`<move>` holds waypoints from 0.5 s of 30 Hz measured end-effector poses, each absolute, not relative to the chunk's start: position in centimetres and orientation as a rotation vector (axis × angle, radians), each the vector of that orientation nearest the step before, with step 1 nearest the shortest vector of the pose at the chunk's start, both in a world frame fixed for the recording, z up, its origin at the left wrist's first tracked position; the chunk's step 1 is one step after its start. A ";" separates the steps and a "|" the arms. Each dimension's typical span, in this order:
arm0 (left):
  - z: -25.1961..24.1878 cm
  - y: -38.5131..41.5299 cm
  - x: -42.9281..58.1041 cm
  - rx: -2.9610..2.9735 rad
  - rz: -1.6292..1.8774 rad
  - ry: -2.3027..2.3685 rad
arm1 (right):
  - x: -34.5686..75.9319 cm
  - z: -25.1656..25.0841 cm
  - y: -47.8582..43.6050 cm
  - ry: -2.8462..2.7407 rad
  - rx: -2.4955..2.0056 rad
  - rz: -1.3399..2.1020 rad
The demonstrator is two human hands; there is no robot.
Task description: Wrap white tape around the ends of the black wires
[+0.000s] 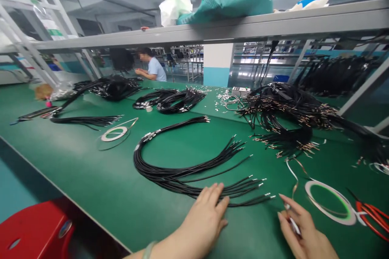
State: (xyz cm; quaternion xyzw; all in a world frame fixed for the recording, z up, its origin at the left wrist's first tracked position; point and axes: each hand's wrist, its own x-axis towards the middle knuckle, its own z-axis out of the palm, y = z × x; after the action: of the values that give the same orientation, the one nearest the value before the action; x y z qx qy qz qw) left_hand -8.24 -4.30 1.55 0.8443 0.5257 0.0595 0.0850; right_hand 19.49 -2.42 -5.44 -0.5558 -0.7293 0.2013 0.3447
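Observation:
A curved bundle of black cables [148, 171] with small metal-tipped ends lies on the green table, bent in a U and fanned out on its right side. My left hand [206, 208] rests on the lower branch of these cables, fingers stretched out and lying flat over them. To the right of the tips, my right hand [304, 230] is half curled around a slim white-and-dark object [294, 226], whose kind I cannot make out. Its thumb and forefinger point toward the nearest cable ends, a small gap apart from them.
A tape roll [331, 203] and orange-handled scissors or pliers [373, 217] lie at right. Behind are a large black cable heap [285, 105] and coiled cables [180, 100]. Another tape roll [114, 133] lies left. A shelf [194, 32] spans above; a red stool [33, 226] stands lower left. A person [156, 68] sits beyond.

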 end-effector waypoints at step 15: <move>-2.0 -0.9 -2.3 2.554 0.721 1.604 | 15.3 -2.2 0.3 -0.888 -1.358 0.952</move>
State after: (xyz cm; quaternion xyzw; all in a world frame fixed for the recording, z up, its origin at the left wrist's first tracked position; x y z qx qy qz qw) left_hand -2.28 -0.92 -2.05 0.8234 0.5172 0.2326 0.0204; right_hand 15.27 0.33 -2.19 -0.5833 -0.3813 0.4088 0.5893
